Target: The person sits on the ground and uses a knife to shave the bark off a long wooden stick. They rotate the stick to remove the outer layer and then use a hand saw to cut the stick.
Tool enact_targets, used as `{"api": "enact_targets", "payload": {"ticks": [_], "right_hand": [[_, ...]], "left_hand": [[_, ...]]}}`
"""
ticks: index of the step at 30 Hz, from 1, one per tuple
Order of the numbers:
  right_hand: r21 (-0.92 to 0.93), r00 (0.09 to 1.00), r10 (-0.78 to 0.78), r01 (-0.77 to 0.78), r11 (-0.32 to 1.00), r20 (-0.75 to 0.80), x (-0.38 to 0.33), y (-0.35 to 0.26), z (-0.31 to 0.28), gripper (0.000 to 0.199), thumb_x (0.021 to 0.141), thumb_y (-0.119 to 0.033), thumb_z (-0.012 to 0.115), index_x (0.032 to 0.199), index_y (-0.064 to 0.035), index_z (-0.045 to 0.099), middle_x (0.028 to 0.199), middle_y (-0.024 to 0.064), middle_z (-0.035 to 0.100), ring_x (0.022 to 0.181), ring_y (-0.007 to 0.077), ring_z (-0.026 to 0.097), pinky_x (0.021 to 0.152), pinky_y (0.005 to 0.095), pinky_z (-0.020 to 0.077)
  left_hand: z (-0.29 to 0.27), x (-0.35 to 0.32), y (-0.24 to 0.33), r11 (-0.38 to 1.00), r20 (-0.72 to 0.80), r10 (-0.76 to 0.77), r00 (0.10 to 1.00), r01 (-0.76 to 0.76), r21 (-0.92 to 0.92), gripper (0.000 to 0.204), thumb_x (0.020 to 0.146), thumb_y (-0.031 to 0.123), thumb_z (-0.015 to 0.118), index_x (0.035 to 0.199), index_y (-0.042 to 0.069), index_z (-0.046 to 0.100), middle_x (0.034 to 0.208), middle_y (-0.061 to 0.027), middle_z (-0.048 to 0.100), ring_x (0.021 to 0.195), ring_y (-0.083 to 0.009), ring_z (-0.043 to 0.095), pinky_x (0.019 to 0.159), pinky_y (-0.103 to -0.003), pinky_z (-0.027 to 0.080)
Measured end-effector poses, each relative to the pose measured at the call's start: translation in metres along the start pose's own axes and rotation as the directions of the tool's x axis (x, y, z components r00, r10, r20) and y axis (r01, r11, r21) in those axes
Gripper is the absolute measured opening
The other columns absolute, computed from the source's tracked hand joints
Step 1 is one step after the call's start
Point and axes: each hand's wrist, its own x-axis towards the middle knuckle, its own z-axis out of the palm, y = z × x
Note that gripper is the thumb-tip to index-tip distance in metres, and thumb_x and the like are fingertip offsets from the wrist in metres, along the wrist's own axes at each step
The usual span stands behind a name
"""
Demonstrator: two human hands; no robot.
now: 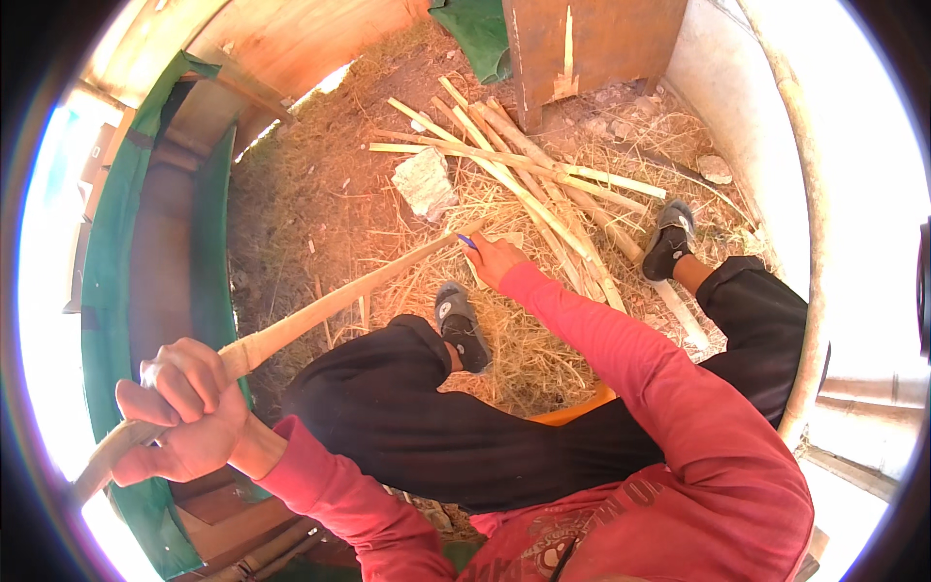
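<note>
A long, pale bamboo pole (325, 306) slants from the lower left toward the middle. My left hand (189, 412) is wrapped around its near part, thumb and fingers closed. At the pole's far end is my right hand (495, 260), its fingers closed around a small blue tool (466, 241). Only a bit of blue shows beside the pole tip; the rest is covered by the fingers, so its kind is unclear. Beneath that hand, pale shavings (524, 354) cover the ground between my feet.
Several peeled bamboo strips (524, 184) lie crossed ahead, beside a pale rock (425, 184). A brown wooden panel (601, 48) stands at the back. Green cloth (112, 281) hangs over boards at the left. A curved pole (810, 213) rises at the right.
</note>
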Motion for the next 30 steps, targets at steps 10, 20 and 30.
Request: {"api": "enact_targets", "payload": {"ticks": [10, 20, 30], "right_hand": [[-0.195, 0.949, 0.315, -0.311, 0.930, -0.007, -0.022, 0.104, 0.013, 0.037, 0.099, -0.034, 0.042, 0.113, -0.0040, 0.058, 0.094, 0.0195, 0.066, 0.095, 0.0362, 0.064, 0.077, 0.0490, 0.0517], [-0.111, 0.991, -0.117, 0.109, 0.988, -0.071, -0.009, -0.012, 0.010, 0.032, 0.098, -0.038, 0.046, 0.114, -0.0115, 0.051, 0.071, 0.0232, 0.064, 0.071, 0.0424, 0.065, 0.062, 0.0519, 0.0516], [-0.928, 0.997, -0.064, -0.016, 0.373, -0.043, 0.062, 0.024, 0.037, 0.025, 0.089, -0.014, 0.051, 0.111, -0.0036, 0.048, 0.083, 0.0194, 0.065, 0.070, 0.0284, 0.068, 0.058, 0.0436, 0.0549]], "left_hand": [[0.011, 0.000, -0.001, 0.997, 0.049, 0.042, 0.998, -0.045, 0.060, 0.062, 0.086, 0.069, 0.050, 0.061, 0.016, 0.029, 0.040, 0.0059, 0.025, 0.031, -0.0039, 0.024, 0.031, -0.018, 0.016], [-0.001, -0.004, 0.007, 0.993, 0.206, -0.020, 0.978, 0.043, -0.107, 0.059, 0.086, 0.061, 0.057, 0.058, 0.015, 0.033, 0.038, 0.0051, 0.030, 0.029, -0.0029, 0.024, 0.030, -0.016, 0.013], [0.009, 0.001, 0.005, 0.992, -0.442, -0.054, 0.895, 0.099, 0.080, 0.066, 0.079, 0.075, 0.054, 0.065, 0.014, 0.033, 0.048, 0.0027, 0.026, 0.042, -0.0074, 0.018, 0.043, -0.026, 0.014]]}}
